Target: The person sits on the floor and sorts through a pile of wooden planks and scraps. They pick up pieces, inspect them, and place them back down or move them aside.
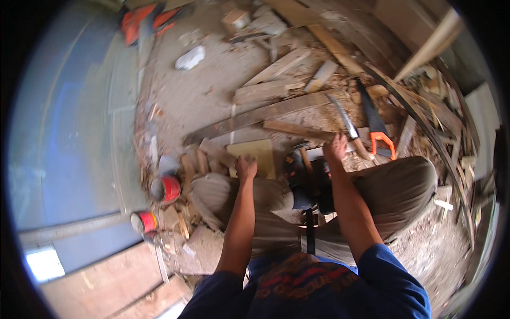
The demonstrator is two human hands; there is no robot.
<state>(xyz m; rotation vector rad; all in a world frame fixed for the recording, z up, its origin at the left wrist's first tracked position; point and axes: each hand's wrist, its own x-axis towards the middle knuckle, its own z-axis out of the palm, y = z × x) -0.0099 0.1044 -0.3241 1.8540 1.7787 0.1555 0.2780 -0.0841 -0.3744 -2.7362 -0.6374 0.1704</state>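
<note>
My left hand is over a pale yellow square board, its fingers curled. A short wooden piece reaches close to its fingers; whatever they hold is hidden. My right hand is closed on the right end of a narrow wooden strip. Just right of that hand lies a curved-blade saw with a wooden handle. Farther right rests a dark-bladed handsaw with an orange handle. Between my bent legs sits a dark object, its kind unclear, near a black strap.
A long plank crosses the ground ahead, with scrap boards beyond it. Two red cans stand at the left beside a large bluish panel. A white chunk lies farther off. Wood debris and a long curved strip are at the right.
</note>
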